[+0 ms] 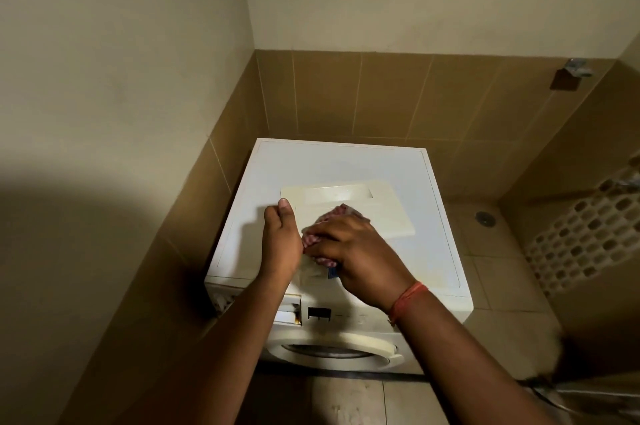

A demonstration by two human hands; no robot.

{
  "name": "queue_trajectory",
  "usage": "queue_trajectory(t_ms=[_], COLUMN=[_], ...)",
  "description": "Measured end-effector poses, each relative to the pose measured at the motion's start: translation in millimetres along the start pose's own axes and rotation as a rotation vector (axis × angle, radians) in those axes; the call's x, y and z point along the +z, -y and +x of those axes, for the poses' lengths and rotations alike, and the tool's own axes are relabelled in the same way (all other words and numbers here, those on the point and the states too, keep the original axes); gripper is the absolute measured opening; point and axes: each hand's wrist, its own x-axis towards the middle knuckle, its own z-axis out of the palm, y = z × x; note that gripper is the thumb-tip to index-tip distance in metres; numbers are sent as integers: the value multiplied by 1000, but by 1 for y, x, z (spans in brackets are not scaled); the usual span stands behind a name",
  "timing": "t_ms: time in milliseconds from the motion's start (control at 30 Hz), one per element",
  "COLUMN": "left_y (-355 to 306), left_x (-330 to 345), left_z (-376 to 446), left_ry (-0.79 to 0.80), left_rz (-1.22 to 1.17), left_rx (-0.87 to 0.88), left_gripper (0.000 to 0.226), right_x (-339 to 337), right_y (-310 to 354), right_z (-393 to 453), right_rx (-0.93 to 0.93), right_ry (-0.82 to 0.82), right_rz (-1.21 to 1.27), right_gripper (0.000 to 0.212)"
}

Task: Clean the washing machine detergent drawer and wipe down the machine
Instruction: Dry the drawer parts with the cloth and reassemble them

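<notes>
**Drawer on top of the washer, cloth on it**

You stand facing the washing machine (349, 164), looking down on its white top. The detergent drawer (388, 213) lies flat on that top, pulled out of the machine, its front end toward the machine's back wall side and its near end under your hands. Your left hand (281, 241) grips the drawer's left edge, thumb up on top, fingers curled round the side. Your right hand (353, 248) presses down on a red-and-white checked cloth (341, 211), fingers bunched round it; the cloth sits on the drawer's near half. A red thread band (407, 300) circles your right wrist. On the machine's front face, below your left wrist, the empty drawer slot (292, 310) shows open, with rusty marks at its edge. The round door (332, 350) sits lower on the same face. Brown wall tiles (381, 95) rise behind the machine.
</notes>
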Motion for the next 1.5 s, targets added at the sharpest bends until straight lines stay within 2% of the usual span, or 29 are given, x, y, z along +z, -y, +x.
queue_trajectory(t_ms=[100,200,267,333,400,500,600,667,767,867,1033,1100,1167,1267,1333,1400,1500], left_y=[1,3,4,3,2,3,2,3,5,6,5,4,4,4,4,3,1], left_x=[0,2,2,2,2,0,0,0,1,2,0,0,0,1,1,1,1], left_z=[-1,0,2,1,-1,1,1,1,2,3,1,1,0,0,-1,-1,-2], left_ry=[-7,-20,-17,-9,1,1,12,10,-3,-11,16,18,10,4,9,13,22], left_rz=[8,-1,-6,-3,4,4,14,11,1,-9,8,12,14,16,17,15,20], left_rx=[-15,-7,-5,-6,-3,-3,-5,-10,-8,-9,-6,-10,-8,-2,-6,-12,-13], left_gripper=[34,34,35,35,36,36,37,38,37,35,37,36,36,36,37,38,36], right_x=[-7,-26,-31,-29,-20,1,-2,-13,-32,-36,-17,-17,-21,-30,-30,-22,-9], right_y=[-25,-52,-57,-50,-32,2,-2,-21,-54,-62,-17,-18,-31,-56,-60,-48,-25], right_z=[-19,-51,-58,-47,-26,3,4,-15,-54,-62,-20,-16,-24,-35,-31,-16,5], right_rx=[63,242,323,354,309,143,87,90,218,304,142,145,248,540,653,597,417], right_ry=[-12,-114,-179,-196,-166,-18,13,-26,-128,-161,-56,-37,-74,-181,-194,-172,-39], right_rz=[25,28,23,11,23,39,53,51,5,-23,14,41,63,18,-24,-19,41], right_gripper=[34,38,42,37,33,33,35,31,29,32,32,34,34,33,31,25,29])
